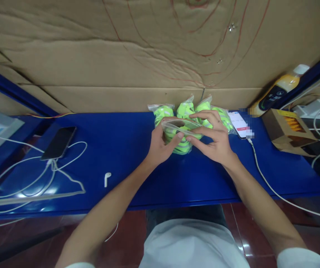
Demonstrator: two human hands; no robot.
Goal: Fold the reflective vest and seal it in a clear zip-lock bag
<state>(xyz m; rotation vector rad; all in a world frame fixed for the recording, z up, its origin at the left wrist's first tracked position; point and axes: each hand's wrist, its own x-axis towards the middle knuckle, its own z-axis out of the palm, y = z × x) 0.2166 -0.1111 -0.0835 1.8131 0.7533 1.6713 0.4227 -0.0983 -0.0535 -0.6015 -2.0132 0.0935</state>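
Observation:
Over the middle of the blue table, a clear zip bag [182, 147] hangs upright with neon-yellow, grey-striped fabric inside. Its mouth gapes toward me. My left hand [162, 143] grips the left side of the bag, thumb at the near rim. On the right side, my right hand [214, 137] pinches the rim between thumb and fingers. Just behind, against the cardboard, stand several similar filled zip bags [164, 111], partly hidden by my hands.
On the left lie a black phone [58, 143] with looped white cables and a white earbud [107, 179]. To the right are a lit phone [238, 125] on a cable, an open cardboard box [282, 136] and a leaning juice bottle [281, 89]. A cardboard wall [93, 67] closes the back.

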